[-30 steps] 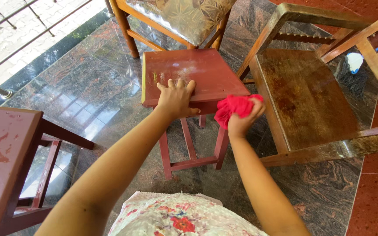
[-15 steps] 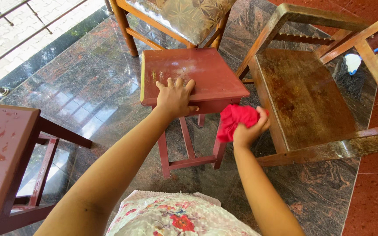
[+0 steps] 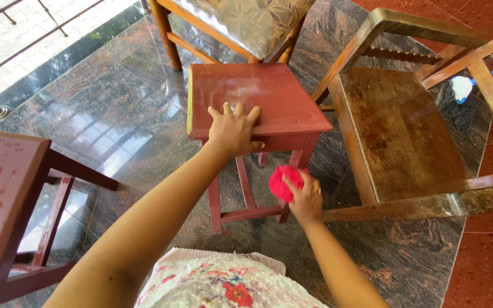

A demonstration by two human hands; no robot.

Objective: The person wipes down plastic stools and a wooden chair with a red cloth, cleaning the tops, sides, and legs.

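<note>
A polished dark stone floor (image 3: 121, 114) is being shown across most of the view, with red tiles (image 3: 486, 251) bordering it at the near right. A large bare wooden armchair (image 3: 400, 131) is being seen on the right, its worn brown seat facing up, and a cushioned wooden chair (image 3: 241, 23) is standing at the far edge, just beyond the stool. At the near left, part of a second red table (image 3: 1, 188) with flaking paint is being caught by the frame.

In the middle, a small red wooden stool (image 3: 269, 94) is standing on the floor between the two chairs. It is being steadied by the left hand (image 3: 234, 130), which is laid flat and spread open on the near edge of its top, the fingers resting on the surface and the thumb hooked over the front rim; nothing is being gripped in it.

Lower down, a bunched red cloth (image 3: 283, 181) is being held in the right hand (image 3: 304, 199), whose fingers are curled closed around it. The cloth is being pressed against, or held just beside, the stool's near right leg (image 3: 292, 182); contact cannot be told for certain, since the leg is partly hidden behind the cloth.
</note>
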